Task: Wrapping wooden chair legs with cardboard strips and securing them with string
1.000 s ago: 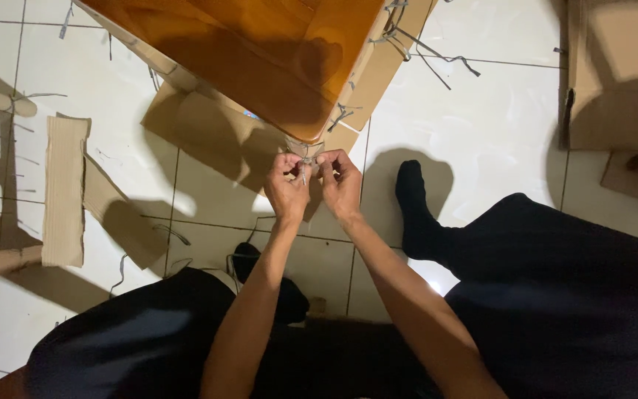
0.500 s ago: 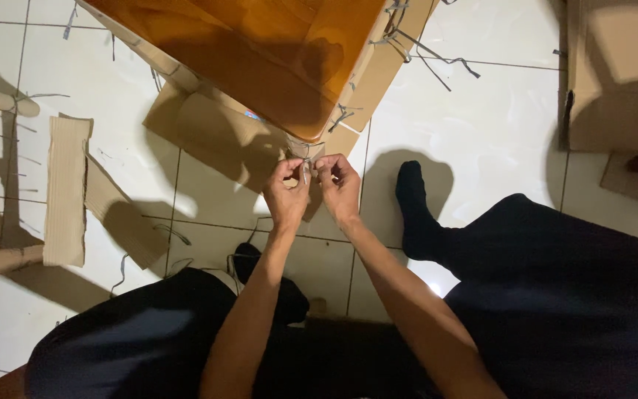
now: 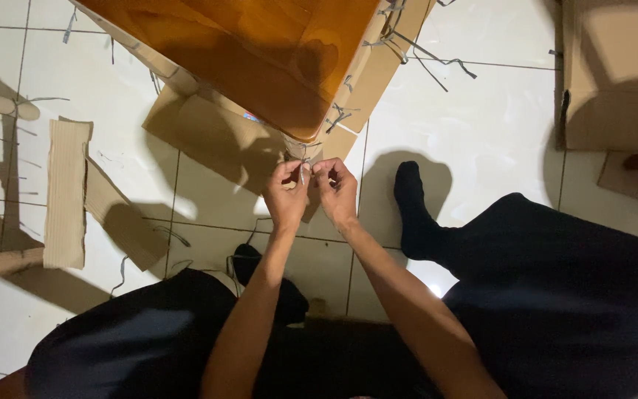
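A white tiled floor fills the view, seen from above. On it, at the top, a large orange-brown wooden panel lies flat and is set diagonally, so that one rounded corner is pointed down toward the person. The panel is edged with cardboard wrapping, which is spread out from under it to the left and right of that corner. Grey strapping bands are seen along the panel's right edge, with loose ends trailing over the tiles. The person's dark-clothed legs occupy the bottom of the view, and a foot in a dark sock is planted on the floor to the right of the hands. A large cardboard box is seen at the upper right. At the left, a flat corrugated cardboard strip is laid with its long axis running up and down the view.

Just below the panel's near corner, the left hand and the right hand are held close together. Between them a thin grey strap end is pinched by thumbs and fingertips, the remaining fingers being curled in. Its long axis runs roughly up and down the view, from the panel's corner down into the fingers.
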